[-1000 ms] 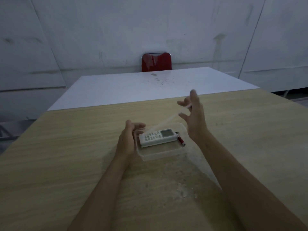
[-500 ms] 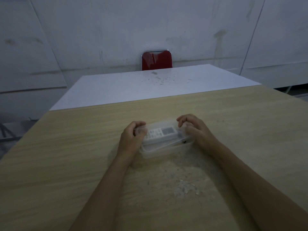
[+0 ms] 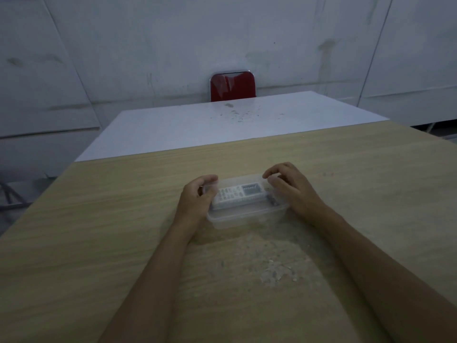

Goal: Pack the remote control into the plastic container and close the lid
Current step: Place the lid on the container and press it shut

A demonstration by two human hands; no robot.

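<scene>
A clear plastic container [image 3: 244, 219] sits on the wooden table in front of me. Inside it lies a white remote control [image 3: 238, 194] with grey buttons and a small screen, seen through the clear lid [image 3: 241, 181] that lies flat on top. A small dark object [image 3: 272, 200] rests at the remote's right end. My left hand [image 3: 197, 196] curls over the container's left end, fingers on the lid. My right hand [image 3: 291, 186] presses down on the lid's right end with bent fingers.
The wooden table [image 3: 111, 243] spreads wide around the container, with a worn pale patch [image 3: 277, 273] near me. A white table [image 3: 222, 122] adjoins its far edge, and a red chair [image 3: 232, 86] stands behind that against a grey wall.
My right hand brought the lid down from mid-air onto the container. Both hands now rest on the lid's ends, and the view has shifted slightly.
</scene>
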